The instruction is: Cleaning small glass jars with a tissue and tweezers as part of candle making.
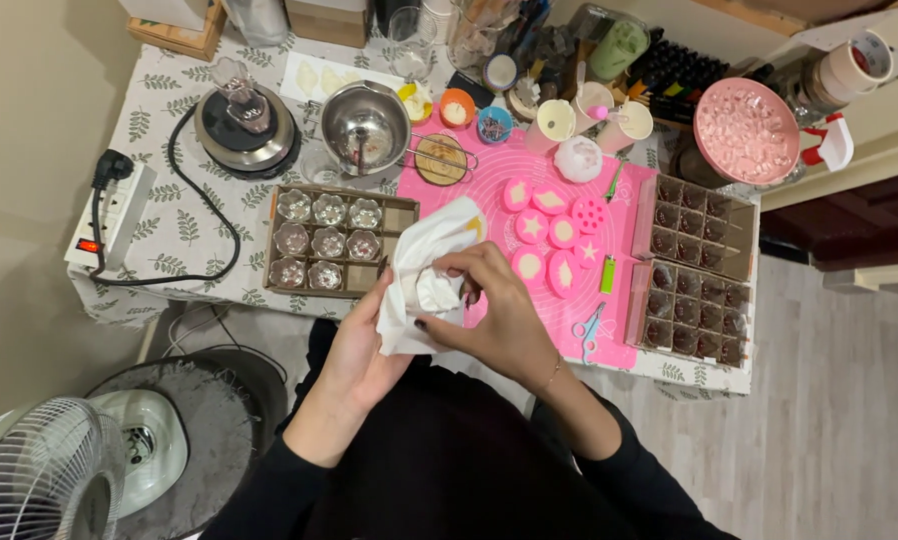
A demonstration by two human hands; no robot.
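Observation:
My left hand (361, 335) cups a white cloth (424, 255) from below, near the table's front edge. My right hand (489, 300) presses into the cloth from the right, fingers curled around a small white object (437, 290) wrapped in it. What the object is cannot be made out. Just beyond my hands lies a pink mat (609, 340) with several round pink moulds (549, 232) filled with pale shapes.
A cardboard tray of clear cups (327, 240) sits left of the cloth. Two divided boxes (691, 270) stand at the right. A steel pot (366, 122), a hot plate (244, 125), a power strip (109, 215), jars and a pink bowl (746, 130) crowd the back. A fan (39, 470) stands below left.

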